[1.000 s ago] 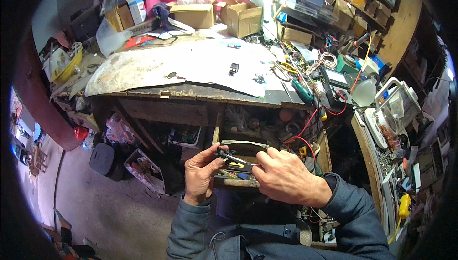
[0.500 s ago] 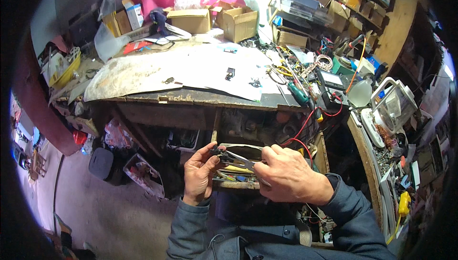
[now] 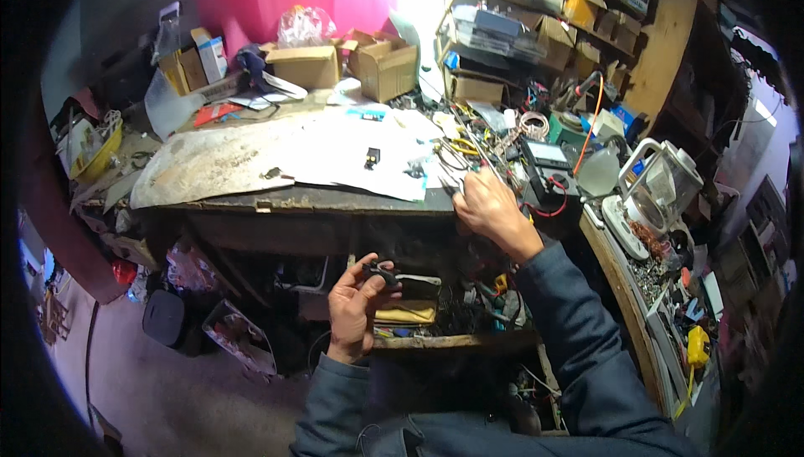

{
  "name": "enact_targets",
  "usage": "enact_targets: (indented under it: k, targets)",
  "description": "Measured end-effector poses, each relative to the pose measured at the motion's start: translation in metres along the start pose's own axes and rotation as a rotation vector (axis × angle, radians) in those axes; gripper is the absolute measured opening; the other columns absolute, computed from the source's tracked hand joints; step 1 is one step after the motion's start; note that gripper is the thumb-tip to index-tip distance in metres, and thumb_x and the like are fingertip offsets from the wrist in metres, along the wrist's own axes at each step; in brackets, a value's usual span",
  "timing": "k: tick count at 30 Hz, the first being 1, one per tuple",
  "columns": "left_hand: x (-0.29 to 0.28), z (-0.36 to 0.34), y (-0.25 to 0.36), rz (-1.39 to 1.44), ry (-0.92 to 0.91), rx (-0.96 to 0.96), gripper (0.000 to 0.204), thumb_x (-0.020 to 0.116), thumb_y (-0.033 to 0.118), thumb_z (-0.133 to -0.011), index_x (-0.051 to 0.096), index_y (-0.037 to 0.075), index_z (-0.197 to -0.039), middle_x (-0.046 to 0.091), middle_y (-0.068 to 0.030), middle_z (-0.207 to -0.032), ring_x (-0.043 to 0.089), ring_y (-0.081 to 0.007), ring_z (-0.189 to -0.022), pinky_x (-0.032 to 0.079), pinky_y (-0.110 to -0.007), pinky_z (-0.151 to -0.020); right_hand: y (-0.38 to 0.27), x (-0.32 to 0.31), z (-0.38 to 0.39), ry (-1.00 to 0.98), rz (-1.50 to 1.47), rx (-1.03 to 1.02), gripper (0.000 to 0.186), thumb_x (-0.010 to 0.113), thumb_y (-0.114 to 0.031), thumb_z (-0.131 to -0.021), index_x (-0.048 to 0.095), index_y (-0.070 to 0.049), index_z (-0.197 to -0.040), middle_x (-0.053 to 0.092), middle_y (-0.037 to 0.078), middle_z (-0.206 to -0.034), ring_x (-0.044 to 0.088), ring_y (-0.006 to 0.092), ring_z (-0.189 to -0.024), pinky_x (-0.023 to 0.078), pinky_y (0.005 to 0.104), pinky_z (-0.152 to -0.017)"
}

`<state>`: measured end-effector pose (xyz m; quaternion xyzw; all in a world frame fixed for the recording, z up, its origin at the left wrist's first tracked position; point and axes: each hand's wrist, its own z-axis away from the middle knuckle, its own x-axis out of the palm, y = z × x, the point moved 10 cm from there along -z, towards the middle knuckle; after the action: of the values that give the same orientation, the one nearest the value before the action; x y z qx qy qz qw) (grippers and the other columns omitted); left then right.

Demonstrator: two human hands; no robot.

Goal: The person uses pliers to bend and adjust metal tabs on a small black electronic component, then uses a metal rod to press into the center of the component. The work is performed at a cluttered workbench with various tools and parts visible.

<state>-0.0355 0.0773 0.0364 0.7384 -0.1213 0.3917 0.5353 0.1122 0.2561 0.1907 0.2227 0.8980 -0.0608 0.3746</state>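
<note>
Head view: left hand (image 3: 353, 313) holds black part (image 3: 382, 273).

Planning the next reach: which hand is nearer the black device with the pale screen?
Right. The right hand is near the bench's front edge, left of the black device; the left hand is farther off, lower left, holding a small black part.

Dark blue-grey jacket (image 3: 456, 438) with long, loosely creased sleeves (image 3: 574, 331) and plain cuffs (image 3: 343, 366) of matching colour.
</note>
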Motion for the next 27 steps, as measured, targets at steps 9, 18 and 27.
enact_targets:
  k: [9,18,27]
  targets:
    - [-0.016,-0.002,0.003,0.050,0.061,0.009,0.038,0.066,0.014,-0.101,0.058,0.001,-0.136,0.071,-0.0169,-0.122,0.075,-0.0240,-0.093,0.065,-0.036,-0.079,-0.005,0.018,-0.022,-0.190,0.285,0.125,0.027,0.070,-0.026,-0.089,0.068,0.001,-0.091,0.063,0.026,-0.098,0.066,0.0408,-0.089,0.055,0.0491,-0.076]
    - [-0.015,-0.002,-0.004,0.134,0.025,-0.037,0.047,0.067,0.008,-0.100,0.052,0.006,-0.145,0.068,-0.0165,-0.125,0.075,-0.0256,-0.095,0.065,-0.038,-0.085,-0.046,0.050,0.131,-1.083,-0.062,0.128,0.026,0.075,-0.023,-0.080,0.071,0.002,-0.079,0.070,0.023,-0.079,0.072,0.0410,-0.076,0.059,0.0491,-0.071]
    - [-0.012,-0.004,-0.010,0.226,-0.010,-0.057,0.051,0.068,0.022,-0.101,0.051,0.009,-0.147,0.066,-0.0175,-0.127,0.074,-0.0267,-0.093,0.066,-0.038,-0.082,-0.027,0.059,0.189,-0.820,-0.135,0.149,0.007,0.069,-0.009,-0.067,0.067,-0.007,-0.061,0.065,0.016,-0.063,0.070,0.0355,-0.067,0.053,0.0450,-0.060]
